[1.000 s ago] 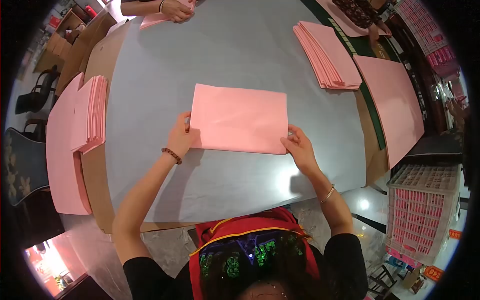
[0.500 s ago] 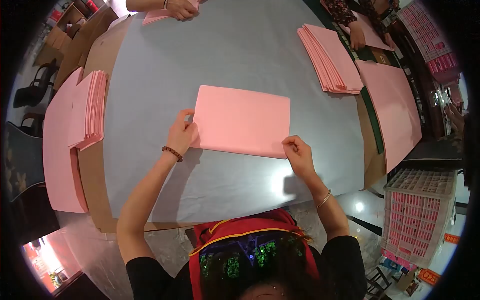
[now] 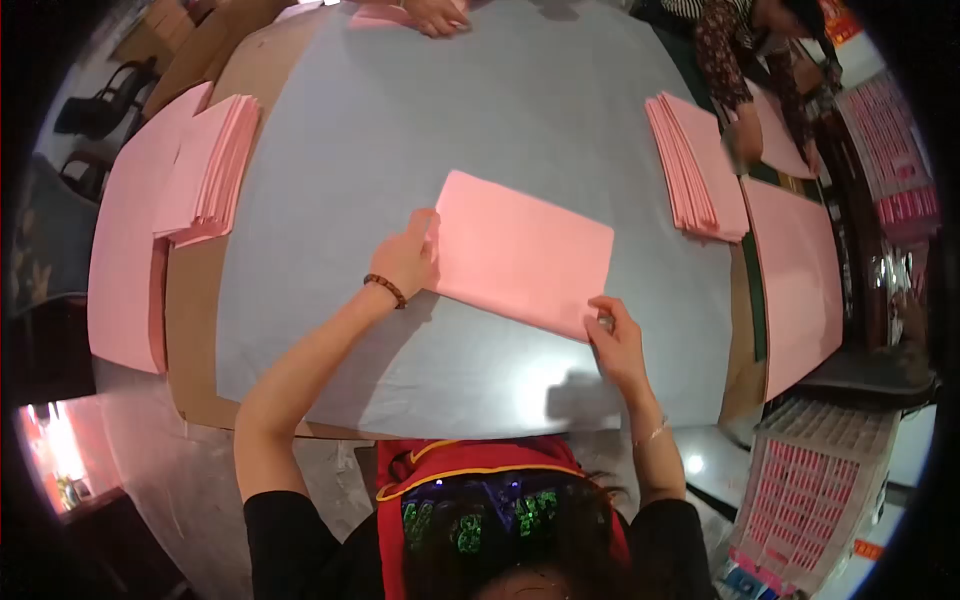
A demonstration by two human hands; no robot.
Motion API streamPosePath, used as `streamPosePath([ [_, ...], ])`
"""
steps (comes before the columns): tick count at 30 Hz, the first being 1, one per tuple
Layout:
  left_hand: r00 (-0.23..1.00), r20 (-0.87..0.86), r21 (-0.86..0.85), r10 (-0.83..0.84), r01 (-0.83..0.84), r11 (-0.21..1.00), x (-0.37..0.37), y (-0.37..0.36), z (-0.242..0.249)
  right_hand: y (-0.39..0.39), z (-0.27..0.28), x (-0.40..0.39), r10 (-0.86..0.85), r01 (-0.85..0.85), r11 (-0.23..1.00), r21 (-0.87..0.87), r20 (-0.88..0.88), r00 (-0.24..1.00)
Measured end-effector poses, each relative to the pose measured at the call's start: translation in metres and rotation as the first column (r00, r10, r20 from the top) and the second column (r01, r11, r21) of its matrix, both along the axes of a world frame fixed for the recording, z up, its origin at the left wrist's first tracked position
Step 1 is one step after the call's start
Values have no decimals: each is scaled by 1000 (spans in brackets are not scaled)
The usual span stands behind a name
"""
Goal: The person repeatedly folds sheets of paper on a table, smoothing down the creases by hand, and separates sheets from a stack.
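A folded pink sheet (image 3: 525,255) lies tilted over the grey-blue table cover (image 3: 480,110), its right end lower in view than its left. My left hand (image 3: 408,255) grips its left edge, fingers partly hidden behind it, with a beaded bracelet on the wrist. At the near right corner, my right hand (image 3: 617,345) pinches the sheet between thumb and fingers. Both hands are closed on this one sheet.
Stacks of folded pink sheets stand at the left (image 3: 215,165) and right (image 3: 698,165). Larger pink sheets lie along the left (image 3: 130,250) and right (image 3: 797,290) edges. Other people's hands (image 3: 435,15) work at the far side and far right. A white plastic crate (image 3: 810,490) stands lower right.
Both hands have shifted the pink sheet rightward and turned it clockwise in view, its right end dropping lower. The camera view has also shifted. A co-worker at the far right leans further into view.
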State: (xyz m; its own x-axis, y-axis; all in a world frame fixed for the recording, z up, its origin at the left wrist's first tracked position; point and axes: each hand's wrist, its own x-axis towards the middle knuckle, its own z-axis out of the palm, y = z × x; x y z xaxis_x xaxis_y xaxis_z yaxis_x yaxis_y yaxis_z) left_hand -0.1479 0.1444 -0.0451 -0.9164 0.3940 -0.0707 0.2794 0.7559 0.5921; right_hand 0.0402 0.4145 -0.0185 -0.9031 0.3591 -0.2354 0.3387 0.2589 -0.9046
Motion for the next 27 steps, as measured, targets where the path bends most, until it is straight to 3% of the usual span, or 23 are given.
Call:
streamPosePath([
  [1, 1000, -6, -5, -14, 14, 1000, -2, 1, -1, -4, 9, -1, -20, 19, 995, 99, 9, 1000],
  [3, 999, -39, 13, 26, -26, 1000, 0, 1, -3, -1, 2, 4, -1, 4, 994, 113, -23, 1000],
  [5, 999, 34, -39, -38, 39, 998, 1, 3, 5, 0, -5, 9, 21, -24, 996, 85, 39, 999],
  [6, 998, 63, -43, -32, 35, 998, -2, 7, 11, 5, -18, 13, 83, -80, 982, 172, -10, 996],
  [7, 994, 103, -52, -29, 34, 998, 1, 8, 16, -6, 12, 10, 32, -37, 996, 82, 70, 997],
  [8, 995, 99, -69, -27, 34, 997, 4, 10, 19, -2, 5, 12, 65, -72, 988, 138, 49, 997],
  [11, 994, 101, -54, -31, 36, 998, 0, 9, 22, -1, -11, 13, 15, -15, 1000, -10, 7, 1000],
  [17, 992, 130, -71, -5, 15, 997, -3, 6, 2, -3, -18, 13, -10, 9, 997, 76, 11, 1000],
  [19, 979, 202, 232, 8, -56, 971, -7, -1, 4, -1, -16, 13, -10, 9, 998, 60, 12, 1000],
  [21, 949, 313, 228, -31, -44, 973, -13, -13, 15, -6, -8, 11, -8, 5, 993, 115, 29, 1000],
  [23, 847, 510, 454, -146, -121, 883, -12, -28, 7, -6, -5, 10, 33, -32, 985, 170, -4, 999],
  [27, 872, 458, 427, -172, -46, 903, -2, -40, 20, -4, -8, 11, 26, -22, 981, 192, -18, 999],
])
